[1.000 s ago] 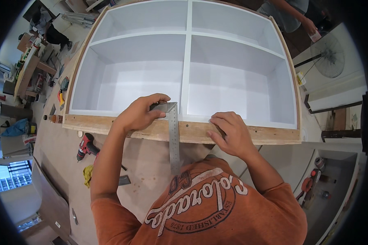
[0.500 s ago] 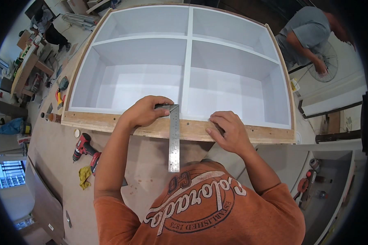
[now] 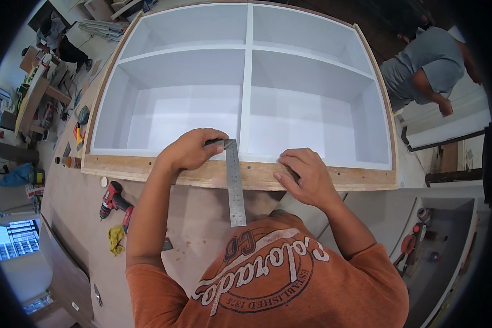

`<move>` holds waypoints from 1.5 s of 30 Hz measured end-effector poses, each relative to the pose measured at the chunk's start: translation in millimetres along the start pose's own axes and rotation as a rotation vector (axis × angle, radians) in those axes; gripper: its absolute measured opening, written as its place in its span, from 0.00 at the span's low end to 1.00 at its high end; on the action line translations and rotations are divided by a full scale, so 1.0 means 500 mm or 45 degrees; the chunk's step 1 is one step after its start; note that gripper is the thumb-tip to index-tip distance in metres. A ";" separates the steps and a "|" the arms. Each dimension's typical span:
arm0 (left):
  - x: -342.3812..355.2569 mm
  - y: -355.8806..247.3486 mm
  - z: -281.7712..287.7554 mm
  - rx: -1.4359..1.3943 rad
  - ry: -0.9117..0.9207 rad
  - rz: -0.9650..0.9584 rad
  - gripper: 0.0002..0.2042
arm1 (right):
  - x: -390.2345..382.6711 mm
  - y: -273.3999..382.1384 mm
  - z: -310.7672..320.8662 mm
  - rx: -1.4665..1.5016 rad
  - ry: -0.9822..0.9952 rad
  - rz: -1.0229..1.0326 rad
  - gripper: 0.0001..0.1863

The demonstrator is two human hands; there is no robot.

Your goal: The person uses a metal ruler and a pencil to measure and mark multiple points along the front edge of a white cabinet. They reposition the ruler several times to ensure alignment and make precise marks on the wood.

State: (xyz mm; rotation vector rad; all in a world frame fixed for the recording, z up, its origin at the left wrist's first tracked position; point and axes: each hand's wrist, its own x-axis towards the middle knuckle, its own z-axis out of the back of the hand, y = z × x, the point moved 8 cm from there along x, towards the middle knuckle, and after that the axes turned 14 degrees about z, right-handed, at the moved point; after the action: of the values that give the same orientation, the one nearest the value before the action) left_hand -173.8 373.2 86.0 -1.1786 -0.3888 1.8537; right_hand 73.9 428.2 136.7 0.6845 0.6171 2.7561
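My left hand point(image 3: 194, 148) is closed around the dark stock of a metal try square point(image 3: 235, 188). The square's steel blade crosses the front wooden rail point(image 3: 202, 176) of a white cabinet point(image 3: 246, 82) and sticks out toward my chest, slightly slanted. The stock is partly hidden by my fingers, near the foot of the cabinet's middle divider. To the right of the square, my right hand point(image 3: 309, 177) grips the same rail with bent fingers, thumb on the near side. A dark patch shows between its thumb and fingers; I cannot tell whether it is an object or shadow.
A red and black cordless drill point(image 3: 113, 199) and a yellow cloth point(image 3: 116, 239) lie at my left. Another person point(image 3: 429, 65) stands beyond the cabinet's right side, and one more point(image 3: 65, 41) at far left. An open grey cabinet point(image 3: 443, 257) with tools is at right.
The square's blade has swung from nearly straight to slanted, its near end shifting right. The person at right has moved, hand drawn away from the fan. My hands stay nearly in place.
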 end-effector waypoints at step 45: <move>-0.435 0.042 0.096 -0.426 -1.169 -0.814 0.12 | 0.012 -0.015 -0.004 0.066 0.038 -0.060 0.15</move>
State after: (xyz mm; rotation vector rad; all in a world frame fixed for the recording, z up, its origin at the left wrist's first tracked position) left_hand -189.9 194.9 220.4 -0.2343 -1.4401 1.6589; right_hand 68.5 436.3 134.0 0.6327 0.7041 2.7202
